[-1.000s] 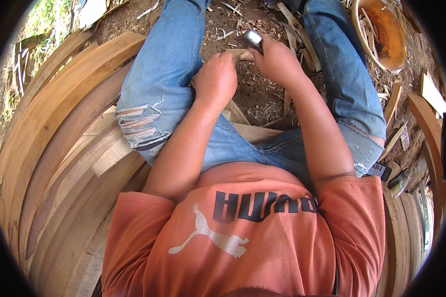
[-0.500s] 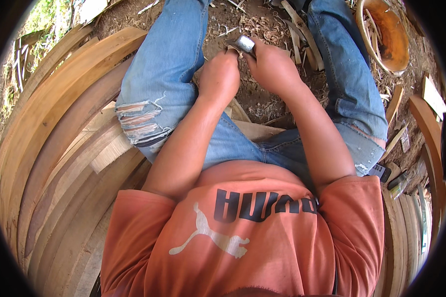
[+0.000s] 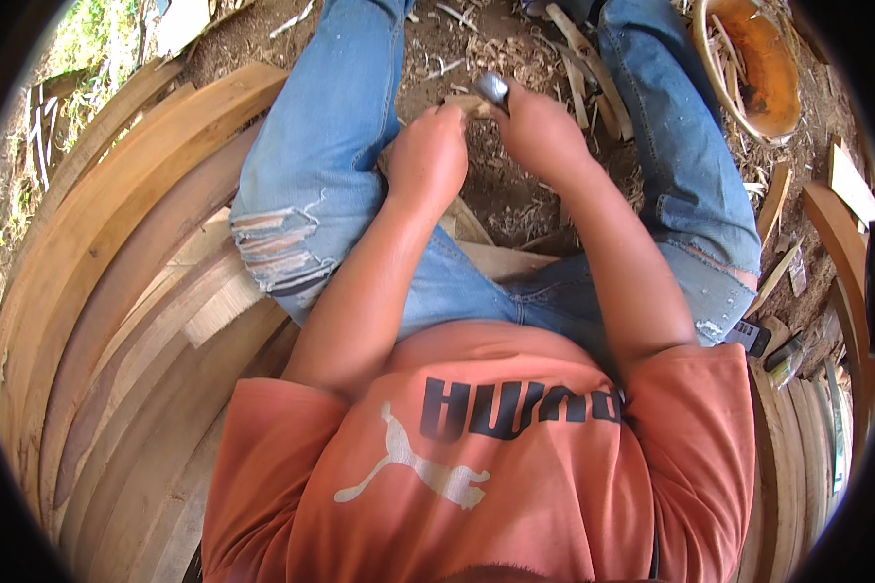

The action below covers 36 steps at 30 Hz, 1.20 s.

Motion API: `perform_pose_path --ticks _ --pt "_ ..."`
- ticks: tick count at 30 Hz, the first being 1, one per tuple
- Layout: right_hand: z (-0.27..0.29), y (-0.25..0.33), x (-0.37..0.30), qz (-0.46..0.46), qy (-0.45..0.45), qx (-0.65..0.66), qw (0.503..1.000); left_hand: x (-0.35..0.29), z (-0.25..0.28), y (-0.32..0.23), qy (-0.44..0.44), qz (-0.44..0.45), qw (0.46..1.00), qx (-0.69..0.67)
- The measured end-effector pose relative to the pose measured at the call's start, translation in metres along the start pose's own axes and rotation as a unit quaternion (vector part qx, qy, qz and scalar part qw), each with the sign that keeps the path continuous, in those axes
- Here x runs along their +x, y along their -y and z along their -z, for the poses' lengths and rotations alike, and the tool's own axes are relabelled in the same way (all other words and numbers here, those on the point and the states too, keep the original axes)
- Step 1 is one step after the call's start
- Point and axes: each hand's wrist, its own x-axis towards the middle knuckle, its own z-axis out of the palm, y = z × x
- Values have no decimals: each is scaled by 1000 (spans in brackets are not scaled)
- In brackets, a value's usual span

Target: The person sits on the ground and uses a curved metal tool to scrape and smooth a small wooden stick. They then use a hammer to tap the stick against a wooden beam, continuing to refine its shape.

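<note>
- Two bare hands meet in the far middle of the scene, between the knees of a seated person in blue jeans (image 3: 335,107) and an orange T-shirt (image 3: 554,486).
- The left hand (image 3: 428,151) is closed, apparently gripping a small, pale wooden piece (image 3: 472,103), though its fingertips are hidden.
- The right hand (image 3: 542,136) is closed around a metal-ended tool (image 3: 493,89); only the shiny end shows, so its exact kind cannot be told.
- The wooden piece lies just beyond the left hand, its visible end close to the tool; whether they touch is unclear.
- As for progress, the work looks to be under way, with wood and tool both in hand. Too little of the piece shows to tell how much is shaped and how much is left.
- Shavings (image 3: 525,68) litter the earth ground (image 3: 506,189), suggesting wood has been cut here, though not necessarily from this piece.
- Loose wood strips (image 3: 576,39) lie far right of the hands, and thin pieces sit in an orange bowl-shaped container (image 3: 773,83) farther right.
- Curved planks (image 3: 146,175) are stacked at the left, with more boards (image 3: 792,447) near right; whether these are finished cannot be judged.
</note>
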Motion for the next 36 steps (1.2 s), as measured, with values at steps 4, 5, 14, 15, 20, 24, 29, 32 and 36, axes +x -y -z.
perform_pose_path --ticks 4,5,14,15,20,24,29,32,36 --pt "6 22 -5 26 11 29 999 3 0 -3 10 8 1000 -1" --pt "1 19 -4 -11 36 23 999 2 -1 1 2 8 1000 -6" --pt "3 23 -6 2 51 -1 999 1 2 -5 3 -8 1000 12" --pt "7 22 -5 9 38 5 999 3 3 -7 -1 -7 1000 6" --pt "5 23 -6 4 41 18 999 -2 -3 -1 3 -16 1000 10" --pt "-2 14 0 -2 33 20 999 2 -3 3 -17 -23 1000 9" --pt "-11 7 6 8 19 33 999 4 -2 5 -25 -21 999 4" --pt "1 20 2 30 36 13 999 7 -4 5 -13 -18 999 27" --pt "-12 2 2 3 68 -27 997 6 1 -5 -6 4 1000 19"
